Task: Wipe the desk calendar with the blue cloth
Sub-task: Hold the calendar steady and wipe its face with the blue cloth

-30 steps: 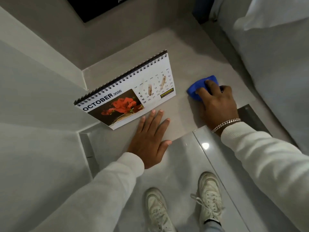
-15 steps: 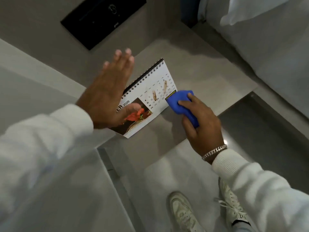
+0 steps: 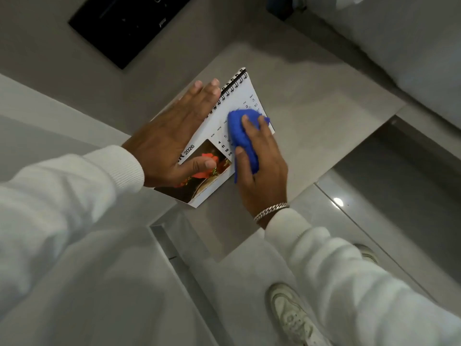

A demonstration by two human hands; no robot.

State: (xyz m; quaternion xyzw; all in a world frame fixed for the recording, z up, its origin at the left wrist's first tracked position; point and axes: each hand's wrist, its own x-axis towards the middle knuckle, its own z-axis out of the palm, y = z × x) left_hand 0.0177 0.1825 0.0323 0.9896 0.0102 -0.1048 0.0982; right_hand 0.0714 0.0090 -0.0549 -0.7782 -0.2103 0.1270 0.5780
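On the desk calendar point(image 3: 240, 101), left hand point(image 3: 172, 136) lies flat, right hand point(image 3: 262, 166) grips blue cloth point(image 3: 240, 136)

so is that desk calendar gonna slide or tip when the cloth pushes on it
Probably, if left free: the desk calendar is a light spiral-bound card stand on a smooth ledge. The left hand lies flat over it, likely bracing it. The blue cloth, bunched in the right hand, looks soft and should yield.
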